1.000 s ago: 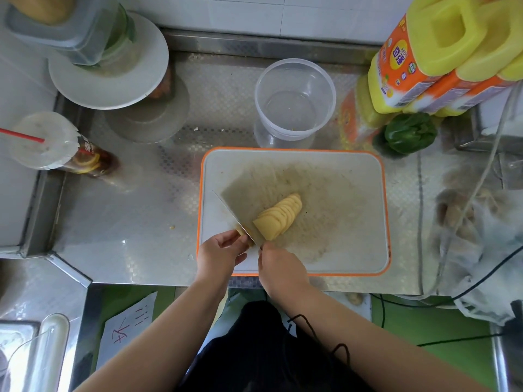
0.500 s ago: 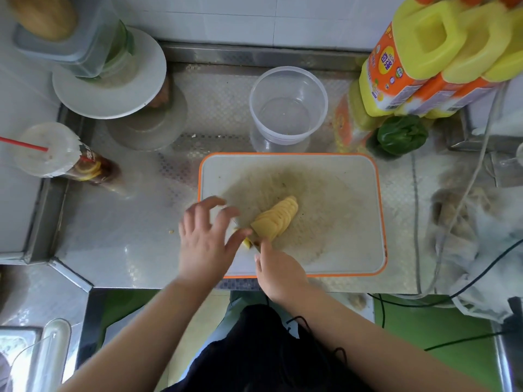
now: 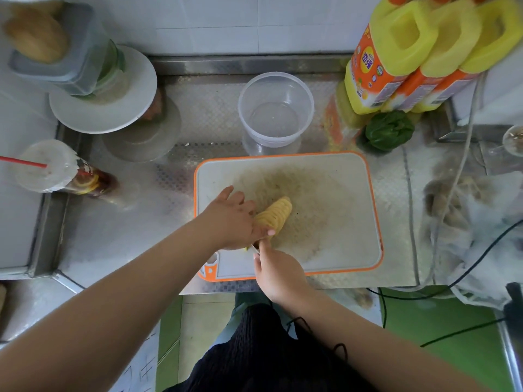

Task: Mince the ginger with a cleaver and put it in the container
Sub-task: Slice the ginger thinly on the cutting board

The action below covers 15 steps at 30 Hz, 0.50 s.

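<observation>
A fanned row of yellow ginger slices [image 3: 276,215] lies near the middle of the white, orange-rimmed cutting board [image 3: 339,222]. My left hand [image 3: 233,219] lies flat on the board just left of the ginger, fingers extended, with the thumb touching the slices' near end. At the board's front edge my right hand [image 3: 280,275] grips the cleaver's handle. Only a sliver of the cleaver [image 3: 252,248] shows between the hands; the blade is otherwise hidden under my left hand. A clear round container [image 3: 271,145] stands behind the board with nothing visible in it.
Yellow oil bottles [image 3: 396,58] and a green vegetable [image 3: 389,130] stand at back right. A white plate [image 3: 104,108] with a lidded box on it and a drink cup with a red straw [image 3: 48,168] sit left. Cables and a plastic bag [image 3: 481,227] crowd the right.
My left hand lifted from beside the blade, spread its fingers, then came down flat next to the ginger. The blade, visible a second ago, is now covered. The ginger stayed in place.
</observation>
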{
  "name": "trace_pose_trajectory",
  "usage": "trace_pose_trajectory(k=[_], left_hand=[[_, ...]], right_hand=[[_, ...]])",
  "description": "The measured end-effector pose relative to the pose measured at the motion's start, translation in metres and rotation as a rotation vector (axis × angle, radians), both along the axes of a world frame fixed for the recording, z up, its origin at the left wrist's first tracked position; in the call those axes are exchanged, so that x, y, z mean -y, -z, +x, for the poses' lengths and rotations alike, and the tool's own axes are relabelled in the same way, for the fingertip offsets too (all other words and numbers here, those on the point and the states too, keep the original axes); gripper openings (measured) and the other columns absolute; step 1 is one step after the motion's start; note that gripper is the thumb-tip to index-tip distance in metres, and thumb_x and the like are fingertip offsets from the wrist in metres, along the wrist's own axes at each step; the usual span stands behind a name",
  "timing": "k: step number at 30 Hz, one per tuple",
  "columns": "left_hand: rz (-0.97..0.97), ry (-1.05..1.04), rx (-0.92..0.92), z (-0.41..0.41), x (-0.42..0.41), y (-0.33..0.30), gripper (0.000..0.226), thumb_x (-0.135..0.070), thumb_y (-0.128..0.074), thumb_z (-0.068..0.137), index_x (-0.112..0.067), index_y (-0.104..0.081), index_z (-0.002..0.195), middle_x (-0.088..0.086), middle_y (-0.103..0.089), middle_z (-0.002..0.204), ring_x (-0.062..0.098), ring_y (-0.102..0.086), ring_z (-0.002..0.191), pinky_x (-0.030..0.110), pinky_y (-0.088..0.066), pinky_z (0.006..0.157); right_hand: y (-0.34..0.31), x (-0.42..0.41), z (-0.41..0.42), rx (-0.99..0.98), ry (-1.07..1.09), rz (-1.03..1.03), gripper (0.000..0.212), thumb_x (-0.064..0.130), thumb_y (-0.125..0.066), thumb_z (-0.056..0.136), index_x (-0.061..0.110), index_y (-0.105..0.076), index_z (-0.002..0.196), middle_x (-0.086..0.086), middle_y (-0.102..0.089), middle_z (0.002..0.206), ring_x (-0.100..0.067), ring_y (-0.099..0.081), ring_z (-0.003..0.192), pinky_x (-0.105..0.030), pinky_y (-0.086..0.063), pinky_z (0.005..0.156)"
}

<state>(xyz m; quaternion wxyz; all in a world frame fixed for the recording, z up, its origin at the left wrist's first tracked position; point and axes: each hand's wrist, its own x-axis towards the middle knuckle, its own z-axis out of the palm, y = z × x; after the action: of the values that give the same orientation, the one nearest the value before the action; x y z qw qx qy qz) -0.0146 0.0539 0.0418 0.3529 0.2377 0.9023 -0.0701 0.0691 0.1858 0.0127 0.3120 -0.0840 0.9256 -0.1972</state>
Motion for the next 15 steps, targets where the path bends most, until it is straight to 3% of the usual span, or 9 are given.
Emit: trace_pose_trajectory(k=[3,6,10,12,13,15], left_hand=[[-0.027,-0.050,0.044,-0.003,0.000,0.006,0.091,-0.074,-0.004,0.086,-0.014,-0.036,0.145,-0.006,-0.041,0.146,0.020,-0.022,0.138,0.044,-0.001,0.119],[-0.059,-0.040,0.049,-0.007,-0.001,0.006,0.101,-0.080,0.001,0.078,-0.017,-0.045,0.141,-0.004,-0.040,0.148,0.020,-0.018,0.141,0.045,0.001,0.119],[-0.018,-0.011,0.008,-0.009,-0.007,-0.012,0.091,-0.079,-0.005,0.083,-0.022,-0.059,0.131,-0.008,-0.026,0.156,0.020,-0.006,0.147,0.046,0.009,0.118],[0.204,-0.058,-0.204,-0.010,-0.004,-0.019,0.083,-0.077,-0.010,0.086,-0.026,-0.071,0.110,-0.007,-0.040,0.149,0.022,-0.021,0.143,0.041,0.002,0.119],[0.393,-0.103,-0.371,-0.010,0.000,-0.021,0.072,-0.070,-0.019,0.091,-0.025,-0.073,0.099,-0.004,-0.053,0.136,0.026,-0.037,0.133,0.039,-0.009,0.117],[0.787,-0.242,-0.718,-0.003,0.011,-0.021,0.044,-0.045,-0.038,0.097,-0.015,-0.069,0.089,0.002,-0.065,0.104,0.028,-0.057,0.100,0.038,-0.036,0.097]], right_hand=[[-0.004,0.000,0.002,-0.041,-0.016,0.001,0.041,0.027,-0.032,0.102,0.011,-0.030,0.140,-0.005,-0.055,0.074,-0.027,-0.051,0.064,-0.032,-0.035,0.056],[-0.008,0.000,0.002,-0.038,-0.013,0.001,0.036,0.026,-0.032,0.102,0.010,-0.034,0.134,0.000,-0.048,0.070,-0.026,-0.047,0.063,-0.031,-0.035,0.056],[-0.015,-0.005,0.001,-0.047,0.003,-0.005,0.030,0.028,-0.033,0.102,0.009,-0.041,0.123,0.002,-0.045,0.065,-0.024,-0.049,0.063,-0.030,-0.036,0.055],[-0.019,-0.008,-0.001,-0.036,0.044,-0.025,0.027,0.029,-0.034,0.102,0.011,-0.045,0.118,0.001,-0.051,0.070,-0.024,-0.054,0.066,-0.030,-0.038,0.056],[-0.021,-0.009,-0.003,-0.035,0.065,-0.036,0.028,0.030,-0.033,0.102,0.012,-0.046,0.118,0.001,-0.052,0.072,-0.023,-0.055,0.067,-0.030,-0.038,0.056],[-0.023,-0.012,-0.006,-0.023,0.099,-0.052,0.029,0.031,-0.033,0.102,0.013,-0.048,0.119,0.001,-0.052,0.074,-0.021,-0.053,0.069,-0.030,-0.037,0.058]])
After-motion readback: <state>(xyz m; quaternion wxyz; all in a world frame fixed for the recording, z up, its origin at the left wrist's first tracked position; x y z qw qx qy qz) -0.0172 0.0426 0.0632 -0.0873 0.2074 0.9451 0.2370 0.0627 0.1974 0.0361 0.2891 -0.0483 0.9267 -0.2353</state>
